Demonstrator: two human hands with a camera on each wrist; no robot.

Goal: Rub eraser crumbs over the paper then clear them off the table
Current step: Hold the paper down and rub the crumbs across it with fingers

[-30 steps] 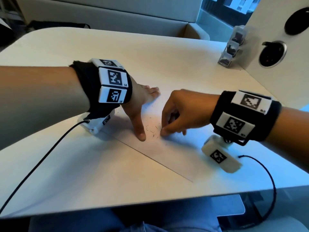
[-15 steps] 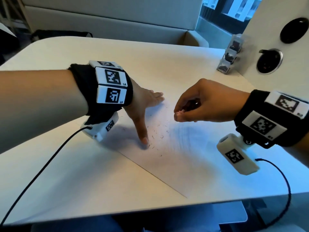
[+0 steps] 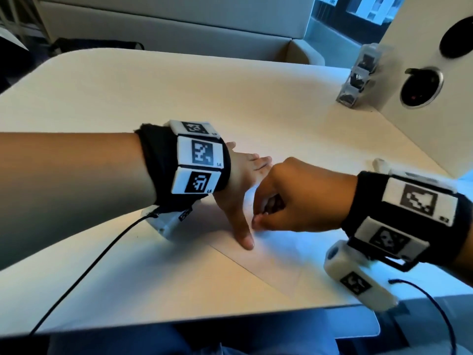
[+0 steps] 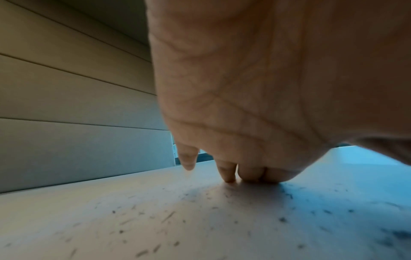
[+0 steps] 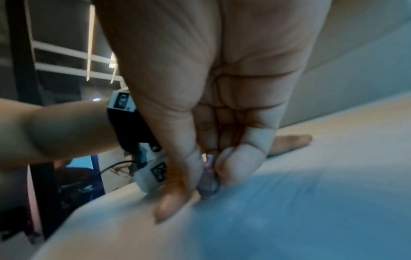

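A white sheet of paper (image 3: pixel 281 260) lies on the pale table (image 3: pixel 179 98). My left hand (image 3: pixel 240 175) lies flat on it with fingers straight and the thumb (image 3: pixel 245 239) stretched toward me. In the left wrist view its fingertips (image 4: pixel 251 174) press the paper, and dark eraser crumbs (image 4: pixel 169 216) are strewn in front of them. My right hand (image 3: pixel 257 220) pinches a small greyish eraser (image 5: pixel 208 181) between thumb and curled fingers, its tip down on the paper just right of the left thumb. The head view is too blurred to show the crumbs.
A clear plastic dispenser (image 3: pixel 358 80) stands at the back right beside a white panel with round sockets (image 3: pixel 422 88). Black cables (image 3: pixel 84 267) trail from both wrist cameras over the table's near edge. A padded bench (image 3: pixel 179 29) runs behind the table.
My right hand, lifted off the sheet half a second ago, has come back down beside the left thumb. The left hand has kept pressing the paper.
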